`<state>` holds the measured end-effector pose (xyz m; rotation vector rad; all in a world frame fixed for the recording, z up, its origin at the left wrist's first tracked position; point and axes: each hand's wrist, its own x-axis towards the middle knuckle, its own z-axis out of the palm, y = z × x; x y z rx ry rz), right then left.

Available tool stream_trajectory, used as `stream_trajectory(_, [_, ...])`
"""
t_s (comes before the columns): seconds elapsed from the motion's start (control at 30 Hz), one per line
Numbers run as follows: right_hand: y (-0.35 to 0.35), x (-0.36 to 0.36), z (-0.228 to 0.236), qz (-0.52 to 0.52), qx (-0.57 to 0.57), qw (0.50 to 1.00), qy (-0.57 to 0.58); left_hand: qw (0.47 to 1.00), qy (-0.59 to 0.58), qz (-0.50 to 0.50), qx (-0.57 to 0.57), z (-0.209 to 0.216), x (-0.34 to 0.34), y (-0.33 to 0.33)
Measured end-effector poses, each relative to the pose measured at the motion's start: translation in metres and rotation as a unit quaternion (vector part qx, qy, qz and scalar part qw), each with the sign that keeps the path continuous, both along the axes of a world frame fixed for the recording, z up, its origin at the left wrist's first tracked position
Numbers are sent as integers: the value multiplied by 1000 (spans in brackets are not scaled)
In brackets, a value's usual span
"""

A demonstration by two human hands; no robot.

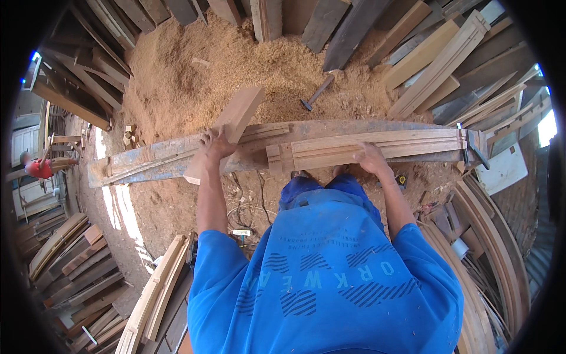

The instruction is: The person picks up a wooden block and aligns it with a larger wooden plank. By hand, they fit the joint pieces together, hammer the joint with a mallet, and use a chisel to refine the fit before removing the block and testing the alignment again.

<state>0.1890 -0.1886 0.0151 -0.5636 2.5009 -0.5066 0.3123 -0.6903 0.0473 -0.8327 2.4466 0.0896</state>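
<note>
My left hand (216,146) is closed over a short, thick wooden board (240,112). The board lies slantwise across the workbench (132,160), its far end reaching past the bench's far edge. My right hand (371,158) has its fingers curled at the near edge of a long grooved timber (336,147). That timber lies along the right half of the bench, with a jointed block at its left end. At its right end sits a metal clamp (464,147). Thin wooden strips (159,160) rest on the bench's left half, partly under the board.
A hammer (318,91) lies on the sawdust heap (194,76) beyond the bench. Boards (348,29) stand along the far side. Near my legs are a tape measure (401,180) and a white power strip (242,232) with cables. A person in red (40,168) is far left.
</note>
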Motion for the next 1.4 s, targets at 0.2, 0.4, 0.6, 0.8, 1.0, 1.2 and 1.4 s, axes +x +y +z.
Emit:
stream_trajectory(0.2, [-2, 0, 8, -12, 47, 998, -41, 997, -69, -43, 19, 20, -6, 6])
stream_trajectory(0.4, [-5, 8, 15, -55, 78, 995, 0, 992, -85, -93, 3, 43, 6, 39])
stream_trajectory(0.6, [-28, 19, 30, 39, 179, 982, 35, 930, 229, -246, 148, 1, 64, 131])
stream_trajectory(0.8, [-39, 18, 19, 54, 179, 981, 44, 905, 268, -330, -25, -61, 58, 169])
stream_trajectory(1.0, [-39, 10, 24, 88, 154, 983, 52, 920, 222, -323, -8, -59, 31, 160])
stream_trajectory(1.2, [-44, -12, 33, 137, 136, 968, 157, 926, -3, -281, 253, -7, -35, 120])
stream_trajectory(1.4, [-53, -37, 10, 140, 156, 963, 172, 916, 42, -297, 265, -24, -45, 104])
